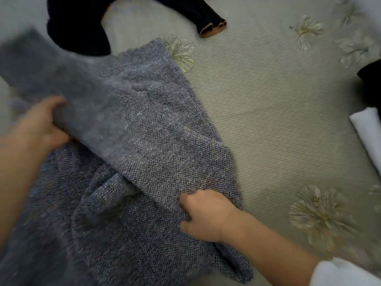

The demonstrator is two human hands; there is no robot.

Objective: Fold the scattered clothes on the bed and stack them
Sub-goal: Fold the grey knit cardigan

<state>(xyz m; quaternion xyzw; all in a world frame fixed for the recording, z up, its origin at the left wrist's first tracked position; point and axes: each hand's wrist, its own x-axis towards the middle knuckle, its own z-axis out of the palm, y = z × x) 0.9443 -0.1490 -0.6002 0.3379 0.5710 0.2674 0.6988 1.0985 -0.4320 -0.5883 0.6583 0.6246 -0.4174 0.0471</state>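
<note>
Head view shows you the grey-blue knit sweater [144, 141] spread across the near left part of the bed [278, 120], with one broad flap of it held up and angled over the rest; the raised part toward the upper left is blurred, so you cannot tell which part of the garment it is.

Your left hand [44, 122] grips the lifted flap at its left edge; its fingers [52, 105] are curled over the fabric, with the thumb underneath. Your right hand [204, 215] holds the flap's lower right edge, low against the sweater; its fingers [186, 205] are bunched together and pinching the knit. A white sleeve [340, 273] covers your right forearm near the bottom right corner.

The bed wears a pale ribbed cover stitched with tufted flower motifs [181, 52]; one motif lies just beside the sweater's far corner, and others sit to the right.

Beyond the sweater, at the top, lies a dark garment [78, 23]; one of its sleeves runs out to the right and ends in a cuff with a tan lining [212, 27]. At the right edge a white folded cloth [367, 133] rests on the cover, well apart from the sweater; just above it another dark item [371, 79] is cut off by the frame.
</note>
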